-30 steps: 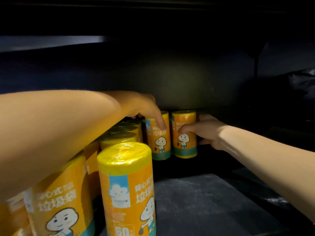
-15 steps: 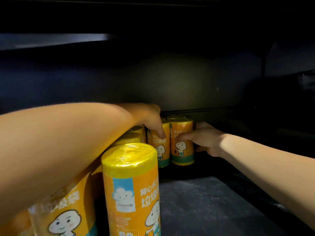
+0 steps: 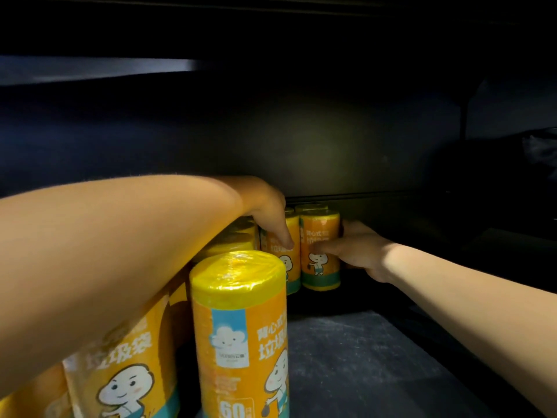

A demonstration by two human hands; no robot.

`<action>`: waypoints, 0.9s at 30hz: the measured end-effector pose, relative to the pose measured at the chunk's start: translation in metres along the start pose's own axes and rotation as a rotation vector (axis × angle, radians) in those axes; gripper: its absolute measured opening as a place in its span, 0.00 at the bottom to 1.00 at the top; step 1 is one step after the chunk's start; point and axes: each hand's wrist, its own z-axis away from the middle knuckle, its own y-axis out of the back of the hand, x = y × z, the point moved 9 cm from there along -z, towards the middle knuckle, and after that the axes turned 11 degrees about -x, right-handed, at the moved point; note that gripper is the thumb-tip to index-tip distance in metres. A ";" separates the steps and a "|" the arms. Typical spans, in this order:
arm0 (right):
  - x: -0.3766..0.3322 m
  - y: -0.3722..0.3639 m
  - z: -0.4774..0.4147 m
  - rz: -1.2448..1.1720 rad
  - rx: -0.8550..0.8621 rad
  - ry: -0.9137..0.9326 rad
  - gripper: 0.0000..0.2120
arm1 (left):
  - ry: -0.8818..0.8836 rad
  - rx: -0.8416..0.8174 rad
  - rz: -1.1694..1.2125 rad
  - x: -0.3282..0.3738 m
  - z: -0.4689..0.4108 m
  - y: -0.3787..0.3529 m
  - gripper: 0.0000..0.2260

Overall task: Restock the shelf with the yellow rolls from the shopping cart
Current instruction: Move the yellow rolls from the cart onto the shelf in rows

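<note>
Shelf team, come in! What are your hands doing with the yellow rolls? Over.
Left hand curled over left roll. Right hand grips right roll. Both upright at shelf back. Front roll close under left forearm.

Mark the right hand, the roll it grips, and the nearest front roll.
right hand (image 3: 358, 251), head view, middle of the hand.
gripped roll (image 3: 320, 229), head view, upper label above the thumb.
front roll (image 3: 238, 333), head view, middle of the label.
</note>
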 end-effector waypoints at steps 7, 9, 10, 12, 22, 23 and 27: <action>-0.002 0.007 0.009 0.304 0.091 -0.052 0.40 | 0.006 -0.061 -0.017 -0.002 0.015 0.010 0.34; -0.009 0.011 0.022 0.378 0.132 -0.057 0.42 | -0.011 0.000 -0.048 0.000 0.024 0.019 0.33; -0.014 0.013 0.028 0.411 0.153 -0.053 0.43 | -0.025 0.044 -0.050 0.002 0.030 0.024 0.32; -0.026 0.017 0.042 0.459 0.193 -0.031 0.45 | -0.063 0.135 -0.026 0.005 0.043 0.033 0.29; -0.058 0.018 0.128 0.453 0.303 0.283 0.26 | -0.204 0.457 0.231 0.001 0.134 0.035 0.13; -0.060 0.013 0.136 0.448 0.292 0.312 0.25 | -0.226 0.501 0.276 0.000 0.148 0.035 0.12; -0.069 -0.002 0.180 0.347 0.324 0.469 0.18 | -0.316 0.600 0.415 0.005 0.203 0.028 0.10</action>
